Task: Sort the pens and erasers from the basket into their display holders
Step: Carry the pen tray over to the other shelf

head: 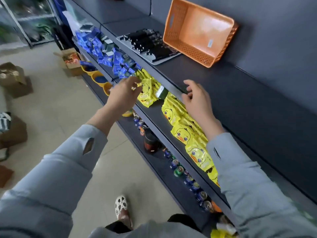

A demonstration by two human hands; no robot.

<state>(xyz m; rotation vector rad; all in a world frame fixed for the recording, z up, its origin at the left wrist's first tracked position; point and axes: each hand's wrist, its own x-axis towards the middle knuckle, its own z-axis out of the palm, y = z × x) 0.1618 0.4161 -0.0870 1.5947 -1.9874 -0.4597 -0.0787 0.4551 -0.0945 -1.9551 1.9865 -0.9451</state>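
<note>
Your right hand curled at the lip of the top shelf, thumb and forefinger closing round a small dark piece. Whether you had it pinched or were only touching it could not be told. Your left hand hung over the yellow duck packets on the shelf below, fingers loosely bent and nothing plainly held.

The orange basket leaned tipped against the back wall and looked emptied. The black pens lay heaped on their tray just beside it, and the blue boxes were piled loose further left.

The dark piece sat right at the edge, so a slack pinch would likely have sent it down among the cans or onto the floor. A green-and-white box stood tilted on the packets between your hands, where either wrist could have knocked it. The leaning basket might have slid forward if jolted.
</note>
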